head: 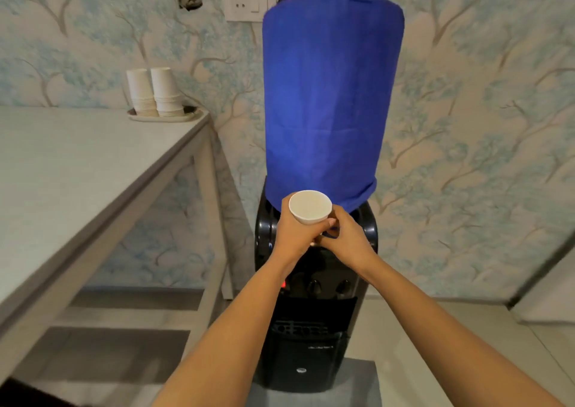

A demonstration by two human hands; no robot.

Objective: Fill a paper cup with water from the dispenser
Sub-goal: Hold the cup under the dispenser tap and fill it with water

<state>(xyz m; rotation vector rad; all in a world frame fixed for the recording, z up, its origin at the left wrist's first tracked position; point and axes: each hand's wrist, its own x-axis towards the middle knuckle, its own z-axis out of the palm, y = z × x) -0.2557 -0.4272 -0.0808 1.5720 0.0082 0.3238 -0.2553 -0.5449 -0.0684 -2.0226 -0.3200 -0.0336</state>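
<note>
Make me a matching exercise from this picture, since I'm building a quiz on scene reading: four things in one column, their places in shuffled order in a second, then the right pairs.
Things:
1. cup
2. cup stacks
3. blue cover
4. socket

Places:
A. on the wall, upper middle
B. on a tray at the table's far corner
C. held in the left hand, the right hand at its base
D. over the bottle on top of the dispenser

Pairs: 1-C, 2-B, 3-D, 4-A
</note>
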